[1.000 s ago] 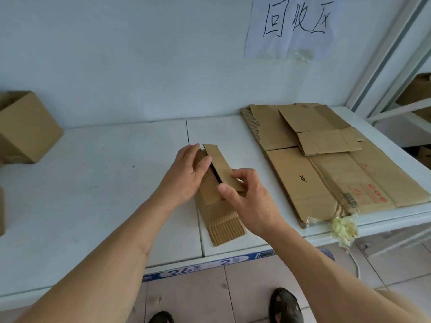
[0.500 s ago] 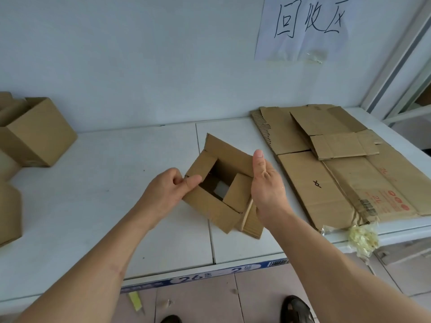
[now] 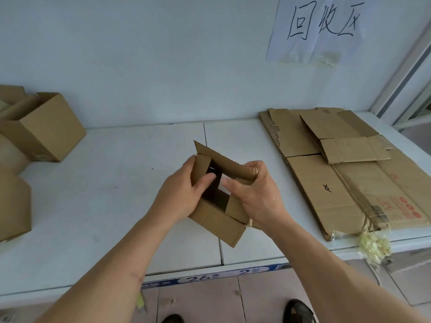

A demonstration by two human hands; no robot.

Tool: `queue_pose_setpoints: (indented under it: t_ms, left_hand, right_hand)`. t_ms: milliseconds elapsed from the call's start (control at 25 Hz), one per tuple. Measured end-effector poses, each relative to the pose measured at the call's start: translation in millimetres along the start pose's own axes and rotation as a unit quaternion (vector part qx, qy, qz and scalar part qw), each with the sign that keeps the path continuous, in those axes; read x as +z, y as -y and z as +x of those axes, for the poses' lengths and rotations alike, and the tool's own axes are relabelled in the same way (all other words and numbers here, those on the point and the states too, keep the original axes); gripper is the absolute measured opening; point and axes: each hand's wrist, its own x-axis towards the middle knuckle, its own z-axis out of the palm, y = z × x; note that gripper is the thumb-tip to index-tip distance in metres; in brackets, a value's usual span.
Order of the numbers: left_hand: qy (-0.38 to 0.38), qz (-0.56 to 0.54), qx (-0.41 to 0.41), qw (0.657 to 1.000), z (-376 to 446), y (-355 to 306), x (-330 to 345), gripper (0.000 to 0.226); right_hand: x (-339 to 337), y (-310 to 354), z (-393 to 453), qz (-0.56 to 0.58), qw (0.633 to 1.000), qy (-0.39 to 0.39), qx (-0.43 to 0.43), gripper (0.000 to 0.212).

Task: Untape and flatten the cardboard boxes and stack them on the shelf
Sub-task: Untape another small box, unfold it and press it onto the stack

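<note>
A small brown cardboard box point(image 3: 217, 220) with its flaps spread is held just above the white shelf point(image 3: 116, 206), its hollow inside showing between my hands. My left hand point(image 3: 184, 194) grips the box's left wall, thumb curled into the opening. My right hand point(image 3: 254, 194) grips the right side, fingers curled over the far flap's edge and thumb on the inner flap. A stack of flattened cardboard boxes point(image 3: 335, 178) lies on the shelf to the right.
Unflattened brown boxes point(image 3: 44, 127) stand at the shelf's far left, another point(image 3: 11, 203) at the left edge. A handwritten paper sign point(image 3: 319, 26) hangs on the wall. A wad of yellowish tape point(image 3: 373, 245) hangs off the shelf's front right edge.
The small box went from a nearly flat strip to an open tube with flaps spread. Both hands have now closed round its two sides, the right one curling over the far flap.
</note>
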Motion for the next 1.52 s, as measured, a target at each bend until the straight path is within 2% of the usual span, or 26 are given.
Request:
queue_pose_setpoints:
  t_ms: [80,200,280,400,480,560,600,640,720,760,840,920,1000,1120,1160,1280,1360,1440,1520]
  left_hand:
    - [0.014,-0.070,-0.022,0.997,-4.0,1.1,-4.2,0.055]
    - [-0.067,-0.216,-0.079,0.971,-7.9,3.3,-6.8,0.034]
    - [-0.109,-0.296,-0.125,0.941,-6.4,11.2,-0.6,0.043]
    - [-0.145,-0.426,-0.230,0.863,-6.8,8.4,8.2,0.048]
    - [-0.134,-0.510,-0.293,0.797,-10.1,0.1,8.7,0.048]
    - [-0.086,-0.582,-0.286,0.757,-12.6,-5.6,5.9,0.059]
    - [-0.060,-0.593,-0.264,0.758,-14.3,-8.1,4.6,0.065]
    - [-0.044,-0.581,-0.248,0.774,-15.4,-9.3,4.7,0.065]
    - [-0.054,-0.507,-0.260,0.820,-12.5,-3.7,5.5,0.049]
    - [-0.074,-0.470,-0.283,0.832,-9.7,2.2,5.3,0.041]
    - [-0.084,-0.449,-0.305,0.836,-3.9,17.1,1.1,0.035]
    - [-0.048,-0.460,-0.304,0.833,0.1,32.5,-4.5,0.038]
    - [-0.003,-0.468,-0.305,0.829,2.3,46.4,-10.2,0.038]
    - [0.013,-0.464,-0.317,0.827,9.5,62.4,-15.5,0.035]
    - [-0.005,-0.419,-0.322,0.849,13.9,64.8,-15.5,0.035]
    - [-0.083,-0.170,-0.302,0.934,27.2,65.4,-3.3,0.041]
    - [-0.112,-0.087,-0.261,0.955,27.3,62.0,6.6,0.041]
    - [-0.124,-0.077,-0.235,0.961,29.9,64.3,15.2,0.048]
    - [-0.144,-0.092,-0.228,0.958,32.7,69.0,18.5,0.050]
  right_hand:
    - [-2.8,0.1,1.5,-0.028,0.999,0.014,0.011,0.034]
    - [-7.4,5.3,-1.4,-0.027,0.999,0.031,0.016,0.025]
    - [-9.6,6.7,-6.1,0.003,0.994,0.106,0.009,0.033]
    - [-5.6,2.4,-12.7,0.006,0.977,0.212,-0.038,0.050]
    - [1.4,-6.0,-13.5,-0.036,0.970,0.228,-0.073,0.055]
    - [11.3,-16.3,-14.6,-0.105,0.962,0.230,-0.102,0.059]
    - [16.8,-20.4,-17.2,-0.135,0.957,0.229,-0.118,0.063]
    - [22.3,-24.2,-20.1,-0.157,0.950,0.233,-0.135,0.066]
    - [30.8,-30.2,-23.7,-0.167,0.944,0.248,-0.142,0.069]
    - [32.9,-33.3,-22.1,-0.167,0.946,0.239,-0.140,0.066]
    - [32.2,-40.4,-10.1,-0.223,0.956,0.137,-0.132,0.058]
    - [22.8,-42.7,7.8,-0.276,0.959,0.006,-0.058,0.059]
    - [12.5,-41.3,22.2,-0.184,0.982,-0.021,0.035,0.058]
    - [16.8,-45.9,28.3,-0.015,0.996,-0.006,0.091,0.048]
    - [21.3,-46.5,27.8,0.016,0.995,-0.009,0.095,0.045]
    - [25.8,-44.1,32.6,0.068,0.992,-0.006,0.105,0.043]
    - [20.8,-38.4,34.1,0.157,0.976,0.048,0.140,0.042]
    - [16.6,-37.2,36.5,0.254,0.947,0.101,0.167,0.046]
    - [13.5,-39.1,40.7,0.276,0.939,0.119,0.168,0.045]
